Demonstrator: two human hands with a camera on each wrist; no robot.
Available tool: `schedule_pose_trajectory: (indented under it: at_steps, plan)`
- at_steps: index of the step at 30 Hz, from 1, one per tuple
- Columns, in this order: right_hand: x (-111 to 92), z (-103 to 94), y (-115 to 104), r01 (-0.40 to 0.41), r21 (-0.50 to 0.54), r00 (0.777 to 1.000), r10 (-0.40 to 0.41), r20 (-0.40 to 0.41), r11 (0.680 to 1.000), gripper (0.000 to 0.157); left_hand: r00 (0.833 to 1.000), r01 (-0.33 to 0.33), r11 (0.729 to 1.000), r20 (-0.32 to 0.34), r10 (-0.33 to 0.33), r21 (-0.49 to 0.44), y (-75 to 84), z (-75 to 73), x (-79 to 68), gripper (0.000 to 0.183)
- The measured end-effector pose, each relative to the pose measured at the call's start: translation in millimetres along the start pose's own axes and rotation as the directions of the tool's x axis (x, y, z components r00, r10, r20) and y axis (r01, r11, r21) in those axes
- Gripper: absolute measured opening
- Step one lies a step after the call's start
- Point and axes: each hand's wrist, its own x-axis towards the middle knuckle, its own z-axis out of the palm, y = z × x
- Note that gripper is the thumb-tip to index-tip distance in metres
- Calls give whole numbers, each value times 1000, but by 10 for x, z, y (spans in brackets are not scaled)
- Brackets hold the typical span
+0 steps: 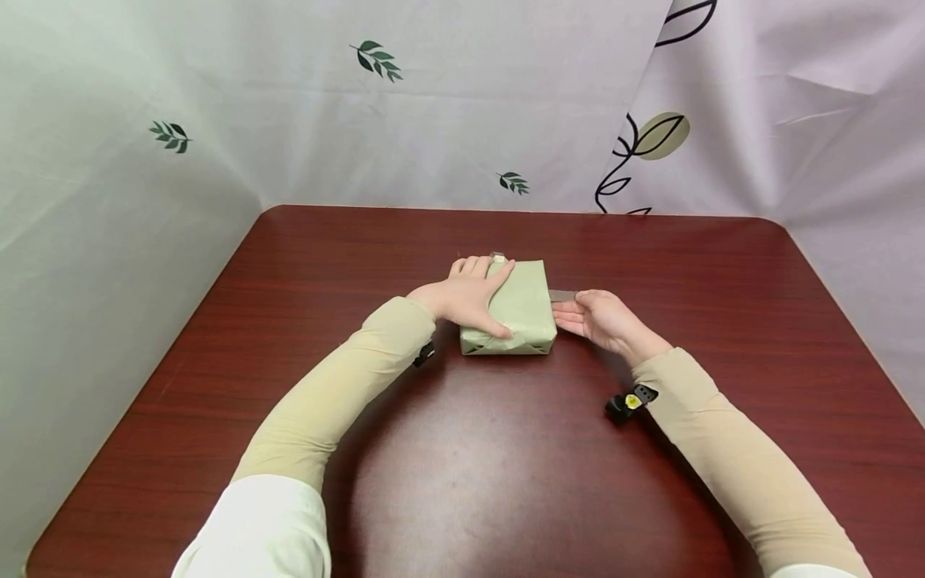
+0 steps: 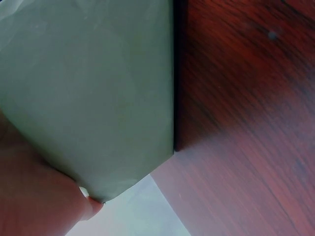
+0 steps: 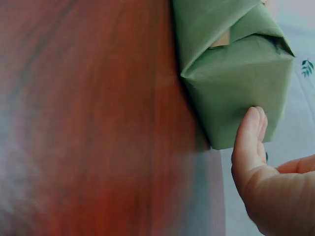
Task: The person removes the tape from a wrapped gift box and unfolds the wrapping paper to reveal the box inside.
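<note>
A box wrapped in pale green paper lies on the table, its folded end facing me in the head view. My left hand rests across the top left of the box with the thumb spread toward the near edge. At the box's right side is my right hand, its thumb and forefinger pinching a thin greyish strip that looks like tape. The strip reaches to the box's side. In the right wrist view, straight fingertips touch the green side wall, and the strip is out of sight.
A dark red-brown wooden table with rounded corners carries the box. Pale curtains with leaf prints hang behind and beside it. A small shiny bit shows at the box's far edge. Black wrist cameras are strapped to both sleeves.
</note>
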Motion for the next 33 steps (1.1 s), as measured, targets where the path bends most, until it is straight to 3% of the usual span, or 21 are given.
schedule_pose_trajectory:
  at_steps: [4,10,14,18,22,26,28,30,33]
  plan:
    - [17,-3,32,-41,-54,999,42,18,998,33,1000,-2,1000,-3,2,-7,-2,-1,-4,116]
    - [16,-28,34,-64,-78,997,68,48,995,24,1000,-5,1000,-8,5,-6,2,-21,-2,115]
    - [-19,-119,13,-77,-3,996,77,54,997,28,1000,-5,1000,-8,5,-17,10,-26,-4,115]
    - [-74,-254,-30,-78,75,997,78,3,994,33,1000,-6,1000,-7,6,-27,3,-1,-8,116]
    - [-109,-277,-126,-30,3,999,30,-36,1000,30,1000,-6,1000,-13,6,-24,-9,12,-19,116]
    - [-147,-184,-226,42,-137,999,-43,-2,990,25,1000,0,1000,-7,0,-20,-12,24,-28,116]
    - [-172,-122,-256,91,-240,996,-89,20,966,19,1000,-1,1000,-4,1,-16,-14,31,-27,116]
    - [-197,-53,-268,145,-361,989,-142,37,921,10,1000,-6,1000,-7,6,-9,-18,35,-23,116]
    - [-216,64,-259,236,-559,971,-219,99,795,7,1000,-11,1000,-21,11,-6,-20,24,-19,116]
